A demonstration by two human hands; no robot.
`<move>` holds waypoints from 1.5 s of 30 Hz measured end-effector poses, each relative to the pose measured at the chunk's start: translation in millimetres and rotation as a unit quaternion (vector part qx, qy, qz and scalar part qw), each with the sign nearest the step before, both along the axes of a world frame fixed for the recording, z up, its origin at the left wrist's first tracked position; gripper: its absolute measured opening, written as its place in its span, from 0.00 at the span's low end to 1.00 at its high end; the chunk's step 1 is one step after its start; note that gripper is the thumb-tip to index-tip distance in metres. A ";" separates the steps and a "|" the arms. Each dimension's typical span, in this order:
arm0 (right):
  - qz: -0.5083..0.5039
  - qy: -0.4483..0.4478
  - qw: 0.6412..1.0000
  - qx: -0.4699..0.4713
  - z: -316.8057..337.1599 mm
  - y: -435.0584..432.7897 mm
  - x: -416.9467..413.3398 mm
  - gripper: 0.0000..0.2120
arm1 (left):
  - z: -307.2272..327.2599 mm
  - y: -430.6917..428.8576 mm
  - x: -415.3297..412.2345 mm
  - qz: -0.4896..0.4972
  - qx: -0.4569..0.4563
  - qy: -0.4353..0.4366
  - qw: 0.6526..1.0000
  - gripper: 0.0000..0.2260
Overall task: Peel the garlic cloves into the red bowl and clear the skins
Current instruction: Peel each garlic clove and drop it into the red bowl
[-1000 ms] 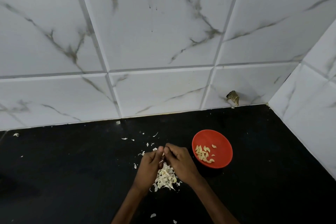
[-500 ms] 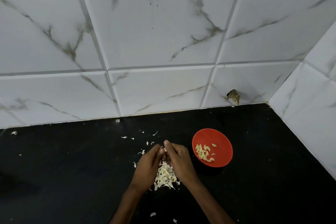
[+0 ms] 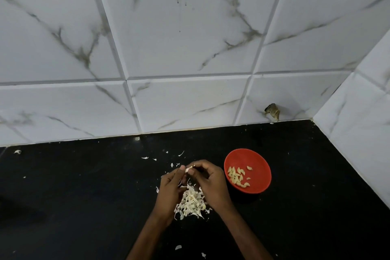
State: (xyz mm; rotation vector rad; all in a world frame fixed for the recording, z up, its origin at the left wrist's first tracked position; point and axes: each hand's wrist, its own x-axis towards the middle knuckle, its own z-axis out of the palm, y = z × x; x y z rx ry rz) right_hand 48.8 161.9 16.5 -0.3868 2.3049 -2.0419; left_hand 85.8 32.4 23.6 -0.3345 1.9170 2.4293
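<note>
Both hands meet over the counter [image 3: 84, 196], just left of the bowl [image 3: 260, 164]. The left hand [image 3: 172, 186] and the right hand [image 3: 211, 181] each pinch one clove [image 3: 188, 169] between thumb and fingertips, with the other fingers curled under. Only a pale end of the clove shows between the fingertips, so how much skin is left on it cannot be told.

The clove is likely small, light and firm, and once bare it probably turns a little slick. A hold at its two ends should steady it while a nail lifts the skin at the tip or the root end. Hard squeezing could bruise it or shoot it out of the fingers.

The skins [image 3: 192, 202] lie heaped on the counter right under the hands, with loose flakes scattered far and near. They look papery and weightless, so they should gather better by sweeping than by picking. Peeled cloves [image 3: 237, 176] lie in the left part of the bowl.
</note>
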 end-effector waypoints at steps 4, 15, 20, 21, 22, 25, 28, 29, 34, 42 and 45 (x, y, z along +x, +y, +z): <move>-0.004 -0.007 1.000 -0.004 1.4 1.0 -1.5 0.04 | 0.9 2.3 1.0 0.024 0.018 -0.020 0.999 0.20; 0.049 0.168 0.938 0.298 4.1 -3.4 -2.5 0.05 | -1.3 1.4 2.9 0.006 -0.020 -0.067 0.998 0.17; 0.033 0.023 0.978 0.205 7.3 -9.4 -3.2 0.14 | -6.9 -1.4 0.0 0.005 -0.136 0.067 0.988 0.16; 0.026 -0.024 0.986 0.164 6.5 -10.6 -2.7 0.16 | -8.9 -2.3 -0.9 -0.004 -0.153 0.082 0.985 0.16; 0.018 -0.057 0.989 0.132 5.8 -11.7 -1.2 0.18 | -11.1 -3.1 -1.1 -0.012 -0.170 0.093 0.981 0.15; 0.001 -0.067 0.993 0.092 1.2 -13.4 4.0 0.23 | -17.4 -5.6 -2.9 -0.025 -0.211 0.101 0.972 0.14; 0.018 -0.050 0.996 0.075 -1.5 -10.1 2.9 0.20 | -17.3 -5.6 -2.5 -0.030 -0.156 0.095 0.983 0.15; 0.032 -0.041 0.995 0.082 -2.0 -8.6 1.8 0.16 | -16.5 -5.6 -2.3 -0.023 -0.126 0.086 0.988 0.16; 0.023 -0.001 0.996 0.090 -4.9 -4.1 -5.6 0.02 | -19.7 -7.4 0.7 0.002 -0.027 -0.014 1.000 0.16; 0.092 0.322 0.867 0.368 7.1 13.9 -17.9 0.03 | -22.4 -17.0 -2.5 -0.041 0.047 -0.131 0.989 0.22; 0.102 0.399 0.777 0.476 6.5 13.1 -19.2 0.09 | -24.0 -16.6 -1.3 -0.068 -0.032 -0.092 0.993 0.22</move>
